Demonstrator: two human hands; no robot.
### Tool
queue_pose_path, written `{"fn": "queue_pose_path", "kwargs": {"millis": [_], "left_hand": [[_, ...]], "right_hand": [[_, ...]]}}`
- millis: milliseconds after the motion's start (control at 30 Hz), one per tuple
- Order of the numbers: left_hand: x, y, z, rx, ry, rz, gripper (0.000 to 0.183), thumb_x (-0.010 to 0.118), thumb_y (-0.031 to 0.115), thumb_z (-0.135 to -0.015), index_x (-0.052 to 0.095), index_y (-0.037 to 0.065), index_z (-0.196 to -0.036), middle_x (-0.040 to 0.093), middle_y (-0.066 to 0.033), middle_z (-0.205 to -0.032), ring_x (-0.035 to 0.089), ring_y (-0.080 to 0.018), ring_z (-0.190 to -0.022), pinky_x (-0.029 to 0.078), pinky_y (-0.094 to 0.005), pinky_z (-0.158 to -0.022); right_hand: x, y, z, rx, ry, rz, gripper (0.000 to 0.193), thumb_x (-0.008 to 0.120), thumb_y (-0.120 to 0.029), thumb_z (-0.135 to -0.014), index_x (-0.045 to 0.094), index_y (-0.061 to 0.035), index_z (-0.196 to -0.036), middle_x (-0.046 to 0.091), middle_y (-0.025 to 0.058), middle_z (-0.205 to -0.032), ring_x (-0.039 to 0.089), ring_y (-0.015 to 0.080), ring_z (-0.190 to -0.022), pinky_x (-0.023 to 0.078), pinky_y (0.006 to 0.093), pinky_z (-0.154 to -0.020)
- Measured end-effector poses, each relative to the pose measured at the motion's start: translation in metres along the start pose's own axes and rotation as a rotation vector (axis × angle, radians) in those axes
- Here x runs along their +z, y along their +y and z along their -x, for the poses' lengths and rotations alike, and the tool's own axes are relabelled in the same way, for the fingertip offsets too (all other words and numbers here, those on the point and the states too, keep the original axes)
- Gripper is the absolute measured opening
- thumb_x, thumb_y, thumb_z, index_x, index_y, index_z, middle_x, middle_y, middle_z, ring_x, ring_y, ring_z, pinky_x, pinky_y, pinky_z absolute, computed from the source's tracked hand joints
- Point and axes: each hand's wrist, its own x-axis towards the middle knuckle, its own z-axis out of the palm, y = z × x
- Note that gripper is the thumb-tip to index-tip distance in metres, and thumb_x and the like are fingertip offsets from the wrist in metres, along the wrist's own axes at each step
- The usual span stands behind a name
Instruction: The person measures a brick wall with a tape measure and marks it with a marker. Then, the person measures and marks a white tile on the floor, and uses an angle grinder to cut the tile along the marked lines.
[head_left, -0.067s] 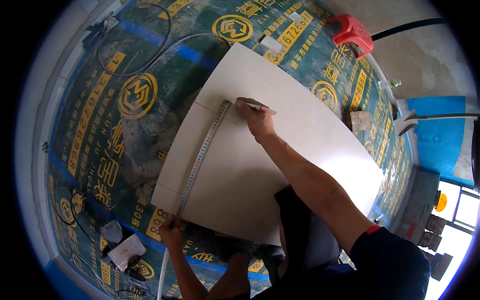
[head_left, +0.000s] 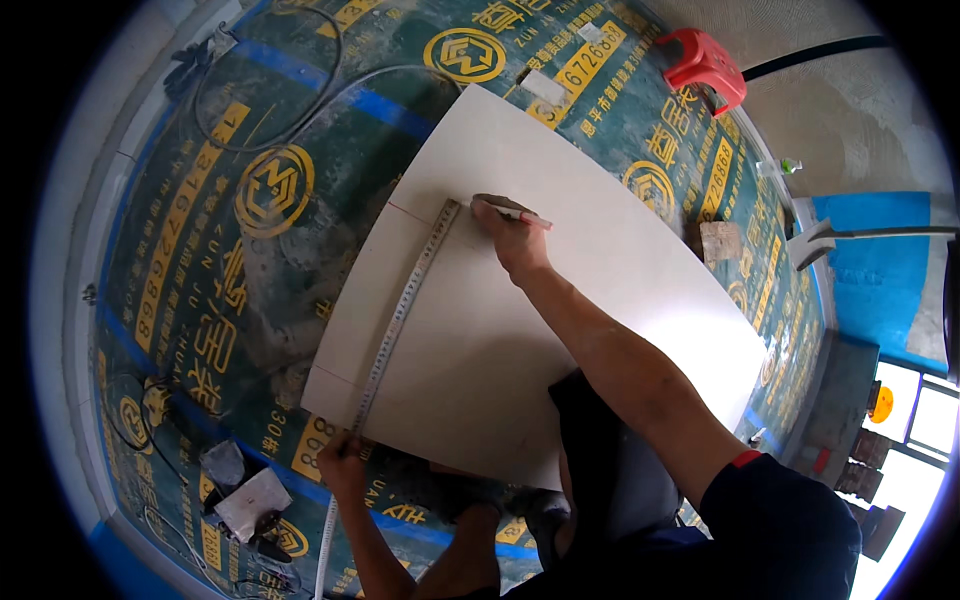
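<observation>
I'm leaning over the big pale panel (head_left: 540,310), and it's lying over the green floor sheet (head_left: 262,262), its left edge running from the near left corner up to the far corner. I'm stretching the tape measure (head_left: 397,318) roughly along that left edge, its far end sitting short of the far corner. Down at the near edge, close to the near left corner, my left hand (head_left: 342,462) is pinching the tape, fingers closed together on it, while more of the strip is trailing below. Up toward the far corner, my right hand (head_left: 518,243) is sitting just beside the tape's far end, fingers drawn in around a red-and-white pencil (head_left: 535,219). The point is hiding in my grip, so I'm not able to tell whether it's touching the panel. 2 red lines are showing: the far line (head_left: 408,213) is reaching in from the left edge toward the tape's end, and the near line (head_left: 335,377) is lying by the near left corner. By my reading, I'm in the middle of measuring and marking out. The next move, I'm judging, is calling for a flat, straight tape, a firm left pinch at the near edge, and a pencil point landing exactly at the reading.
</observation>
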Motion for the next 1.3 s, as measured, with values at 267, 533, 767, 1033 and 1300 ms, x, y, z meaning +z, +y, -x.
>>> {"fn": "queue_pose_path", "kwargs": {"millis": [267, 533, 767, 1033, 1300], "left_hand": [[0.026, -0.007, 0.027, -0.069, 0.008, 0.065, 0.019, 0.068, 0.008, -0.083, 0.075, -0.001, -0.097, 0.074, -0.0183, -0.084, 0.071, -0.0281, -0.078, 0.052, -0.0397, -0.076], [0.046, 0.004, 0.053, -0.039, 0.013, 0.004, 0.019, 0.068, 0.007, -0.083, 0.075, -0.001, -0.098, 0.073, -0.0191, -0.082, 0.071, -0.0287, -0.078, 0.053, -0.0389, -0.075], [0.042, 0.002, 0.049, -0.010, -0.036, 0.085, 0.019, 0.069, 0.007, -0.083, 0.075, -0.003, -0.098, 0.072, -0.0200, -0.081, 0.072, -0.0295, -0.077, 0.053, -0.0402, -0.074], [0.016, -0.002, 0.031, -0.064, -0.077, 0.096, 0.016, 0.068, 0.005, -0.084, 0.075, -0.002, -0.097, 0.073, -0.0161, -0.080, 0.070, -0.0207, -0.073, 0.053, -0.0362, -0.071], [-0.014, 0.018, 0.022, -0.036, -0.014, 0.222, 0.015, 0.069, 0.003, -0.083, 0.074, -0.004, -0.096, 0.070, -0.0123, -0.076, 0.064, -0.0173, -0.067, 0.051, -0.0348, -0.066]], "right_hand": [[-0.028, 0.005, 0.013, 0.052, 0.023, 0.039, 0.031, 0.077, -0.028, -0.090, 0.076, -0.0037, -0.108, 0.074, 0.0045, -0.102, 0.064, 0.0150, -0.096, 0.050, 0.0305, -0.088], [-0.062, 0.018, 0.025, 0.058, 0.068, 0.080, 0.029, 0.074, -0.027, -0.090, 0.077, -0.0039, -0.108, 0.076, 0.0082, -0.099, 0.067, 0.0164, -0.091, 0.052, 0.0313, -0.082], [-0.049, 0.010, 0.062, -0.437, -0.203, 0.172, 0.022, 0.063, -0.014, -0.096, 0.067, -0.0028, -0.114, 0.073, 0.0134, -0.093, 0.070, 0.0218, -0.088, 0.056, 0.0340, -0.075], [0.020, -0.006, 0.107, -0.903, -0.712, 0.591, 0.023, 0.071, -0.015, -0.084, 0.063, -0.0062, -0.105, 0.063, 0.0128, -0.102, 0.068, 0.0304, -0.090, 0.057, 0.0422, -0.078], [0.021, 0.009, 0.064, -0.795, -0.678, 0.639, 0.040, 0.079, -0.007, -0.065, 0.064, -0.0078, -0.102, 0.059, 0.0115, -0.098, 0.066, 0.0306, -0.090, 0.057, 0.0401, -0.081]]}}
